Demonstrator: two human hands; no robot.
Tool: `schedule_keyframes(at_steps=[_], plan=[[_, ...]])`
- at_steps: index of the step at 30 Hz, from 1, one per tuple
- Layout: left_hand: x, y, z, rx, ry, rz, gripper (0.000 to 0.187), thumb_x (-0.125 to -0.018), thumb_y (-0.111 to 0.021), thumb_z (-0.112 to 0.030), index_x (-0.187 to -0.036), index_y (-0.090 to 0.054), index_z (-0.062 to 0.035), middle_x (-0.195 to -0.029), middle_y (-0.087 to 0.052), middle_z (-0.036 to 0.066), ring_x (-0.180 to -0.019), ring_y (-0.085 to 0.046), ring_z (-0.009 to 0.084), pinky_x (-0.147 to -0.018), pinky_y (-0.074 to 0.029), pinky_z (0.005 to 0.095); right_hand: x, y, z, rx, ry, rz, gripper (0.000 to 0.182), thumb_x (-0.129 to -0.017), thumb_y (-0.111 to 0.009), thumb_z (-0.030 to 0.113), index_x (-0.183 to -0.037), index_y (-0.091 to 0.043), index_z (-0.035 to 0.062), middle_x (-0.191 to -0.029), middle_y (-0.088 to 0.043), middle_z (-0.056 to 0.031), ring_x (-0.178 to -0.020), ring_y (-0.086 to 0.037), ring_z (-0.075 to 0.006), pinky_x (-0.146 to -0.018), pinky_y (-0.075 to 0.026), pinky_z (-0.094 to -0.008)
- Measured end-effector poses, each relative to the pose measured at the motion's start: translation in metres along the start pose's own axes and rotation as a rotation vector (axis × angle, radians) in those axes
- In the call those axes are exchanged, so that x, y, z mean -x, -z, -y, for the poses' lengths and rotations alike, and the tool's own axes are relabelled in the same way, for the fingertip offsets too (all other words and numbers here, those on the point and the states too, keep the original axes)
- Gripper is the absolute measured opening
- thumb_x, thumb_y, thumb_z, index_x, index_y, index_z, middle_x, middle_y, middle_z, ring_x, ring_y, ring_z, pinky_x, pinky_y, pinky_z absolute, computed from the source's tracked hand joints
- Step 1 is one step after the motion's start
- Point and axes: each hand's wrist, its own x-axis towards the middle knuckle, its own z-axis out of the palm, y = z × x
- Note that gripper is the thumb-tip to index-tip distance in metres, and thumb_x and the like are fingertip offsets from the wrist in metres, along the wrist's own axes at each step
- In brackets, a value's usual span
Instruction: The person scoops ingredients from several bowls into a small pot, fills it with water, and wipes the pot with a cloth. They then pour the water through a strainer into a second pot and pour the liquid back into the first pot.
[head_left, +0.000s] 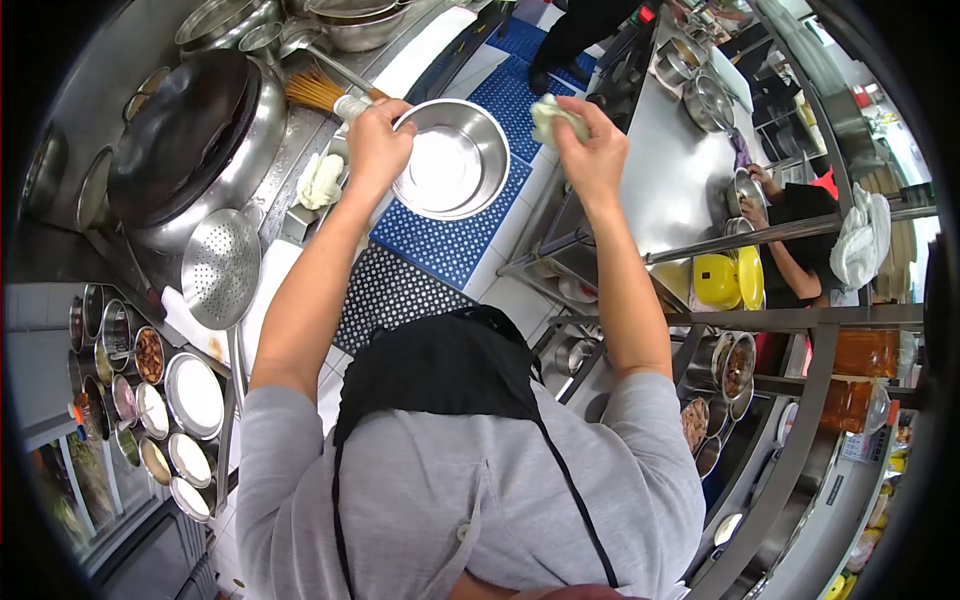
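My left hand [379, 150] grips the left rim of a round stainless steel bowl [442, 165], its thumb over the edge. The bowl is tilted toward me, and its shiny inside shows nothing in it. My right hand [594, 148] is raised to the right of the bowl, apart from it, with its fingers closed on a crumpled pale cloth [556, 123]. Just behind my left hand lies a bamboo wok brush [316, 90] with a pale wrapped part. A second pale cloth [320, 181] rests on the metal ledge below my left wrist.
At left stand a large dark wok [180, 135] and a perforated skimmer [222, 268]. Several seasoning pots [193, 395] are lower left. A steel counter [665, 185] stands right, with another person's hands [752, 196] beyond. Blue perforated mats [455, 232] cover the floor.
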Motion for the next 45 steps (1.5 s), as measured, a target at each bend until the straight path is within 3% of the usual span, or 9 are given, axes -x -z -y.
schedule_keyframes(at_steps=[7, 13, 17, 20, 23, 28, 34, 39, 45], plan=[[0.005, -0.037, -0.038, 0.099, -0.104, -0.045, 0.015, -0.075, -0.069, -0.009, -0.088, -0.074, -0.0032, -0.086, -0.068, 0.016, -0.083, -0.067, 0.036, -0.076, -0.051, 0.0426, 0.022, -0.091, 0.013, 0.313, 0.159, 0.314, 0.018, -0.076, -0.062, 0.006, -0.09, -0.067, -0.006, -0.086, -0.068, -0.0288, -0.083, -0.07, -0.0367, -0.076, -0.057, -0.0457], [0.001, -0.025, -0.013, -0.029, -0.148, 0.001, 0.014, -0.074, -0.067, -0.006, -0.086, -0.072, -0.003, -0.086, -0.067, 0.017, -0.082, -0.065, 0.0387, -0.075, -0.051, 0.0451, 0.023, -0.076, 0.027, 0.282, 0.276, 1.246, 0.012, -0.073, -0.063, 0.004, -0.077, -0.069, -0.005, -0.091, -0.07, -0.0275, -0.088, -0.07, -0.0376, -0.075, -0.055, -0.047], [0.002, -0.029, -0.016, -0.073, -0.242, 0.075, 0.011, -0.074, -0.063, -0.004, -0.083, -0.07, -0.002, -0.087, -0.066, 0.017, -0.084, -0.065, 0.0396, -0.076, -0.051, 0.048, 0.019, -0.076, -0.004, 0.746, 0.98, 0.74, 0.015, -0.079, -0.063, 0.015, -0.084, -0.075, 0.0061, -0.08, -0.071, -0.0145, -0.088, -0.07, -0.0277, -0.072, -0.056, -0.0358], [0.002, -0.024, -0.021, -0.053, -0.304, 0.077, 0.012, -0.074, -0.063, -0.005, -0.083, -0.07, -0.0017, -0.087, -0.067, 0.017, -0.086, -0.065, 0.0392, -0.077, -0.051, 0.0474, 0.036, -0.088, 0.014, 0.594, 0.271, 1.185, 0.02, -0.081, -0.06, 0.015, -0.089, -0.075, 0.0039, -0.089, -0.073, -0.0206, -0.08, -0.071, -0.034, -0.078, -0.056, -0.0449], [-0.004, -0.022, -0.001, -0.139, -0.238, 0.115, 0.018, -0.073, -0.064, -0.004, -0.089, -0.073, -0.0029, -0.089, -0.069, 0.017, -0.087, -0.066, 0.0387, -0.078, -0.051, 0.0458, 0.071, -0.097, 0.033, -0.221, -0.111, 0.927, 0.023, -0.085, -0.065, 0.025, -0.096, -0.074, 0.0069, -0.091, -0.072, -0.02, -0.083, -0.068, -0.0387, -0.08, -0.053, -0.0469], [-0.033, 0.001, 0.02, -0.283, -0.261, 0.627, 0.016, -0.063, -0.064, -0.011, -0.075, -0.066, -0.0017, -0.077, -0.065, 0.02, -0.079, -0.067, 0.0367, -0.07, -0.05, 0.0496, 0.077, -0.061, 0.05, 0.057, 0.608, 0.978, 0.026, -0.083, -0.073, 0.026, -0.098, -0.067, 0.0071, -0.082, -0.064, -0.0174, -0.079, -0.065, -0.0369, -0.072, -0.052, -0.0471], [0.024, 0.009, 0.001, 0.001, 0.074, -0.201, 0.039, -0.073, -0.066, -0.008, -0.111, -0.068, -0.0016, -0.105, -0.069, 0.023, -0.103, -0.065, 0.0414, -0.091, -0.051, 0.0481, 0.064, -0.108, 0.076, 0.181, 0.537, 0.678, 0.022, -0.083, -0.071, 0.017, -0.099, -0.063, 0.0034, -0.085, -0.061, -0.016, -0.082, -0.064, -0.035, -0.07, -0.053, -0.0458], [-0.005, 0.109, 0.035, -0.224, -0.168, 0.515, 0.037, -0.069, -0.063, -0.002, -0.105, -0.071, -0.0054, -0.1, -0.07, 0.021, -0.097, -0.066, 0.0381, -0.083, -0.052, 0.047, 0.079, -0.117, 0.091, -0.008, 0.942, 0.91, 0.018, -0.077, -0.065, 0.007, -0.095, -0.061, 0.0076, -0.082, -0.058, -0.0127, -0.077, -0.063, -0.0317, -0.067, -0.052, -0.0438], [0.042, 0.133, 0.041, 0.081, 0.244, -0.225, 0.047, -0.075, -0.059, -0.007, -0.121, -0.066, -0.0005, -0.116, -0.068, 0.023, -0.11, -0.065, 0.0365, -0.098, -0.049, 0.0392, 0.078, -0.171, 0.153, 0.017, 0.775, 0.587, 0.009, -0.078, -0.063, 0.01, -0.085, -0.059, 0.008, -0.075, -0.057, -0.0099, -0.075, -0.064, -0.0283, -0.06, -0.054, -0.0395]])
